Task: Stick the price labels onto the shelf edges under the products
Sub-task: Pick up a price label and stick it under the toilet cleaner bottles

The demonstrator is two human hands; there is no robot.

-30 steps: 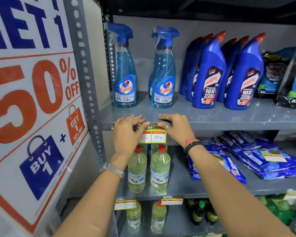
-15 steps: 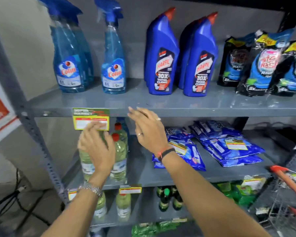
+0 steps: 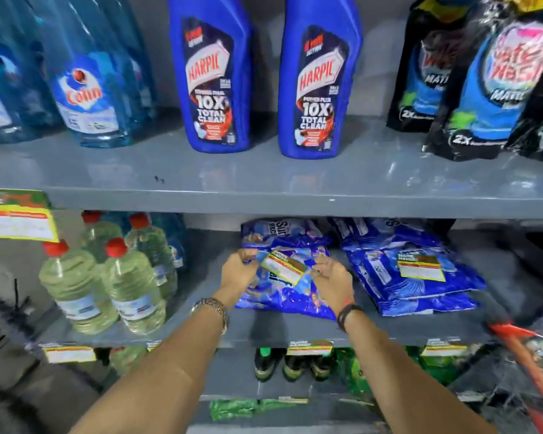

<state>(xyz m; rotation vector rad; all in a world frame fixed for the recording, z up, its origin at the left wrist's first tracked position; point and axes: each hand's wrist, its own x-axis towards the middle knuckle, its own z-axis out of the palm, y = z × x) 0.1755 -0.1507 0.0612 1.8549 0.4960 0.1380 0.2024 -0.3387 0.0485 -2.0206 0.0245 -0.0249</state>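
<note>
1. Price label [image 3: 283, 267] lay loose on the blue detergent pouch [image 3: 282, 296], middle shelf.
2. Left hand [image 3: 240, 270] and right hand [image 3: 331, 277] flanked it, fingers curled; actual contact unclear through blur.
3. Best lifted by opposite edges, kept flat, then pressed under the Harpic bottles [image 3: 212, 73].

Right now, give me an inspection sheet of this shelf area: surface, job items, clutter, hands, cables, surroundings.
Surface: grey metal shelves; top edge under the Harpic bottles bare.
Job's things: loose price label on the left blue pouch stack; another label on the right stack; one label stuck at top left.
Clutter: nothing seen.
Hands: left hand and right hand at either end of the loose label; grip blurred.
Cables: dark cables at far left.
Surroundings: green bottles, spray bottles, red handle at lower right.
</note>
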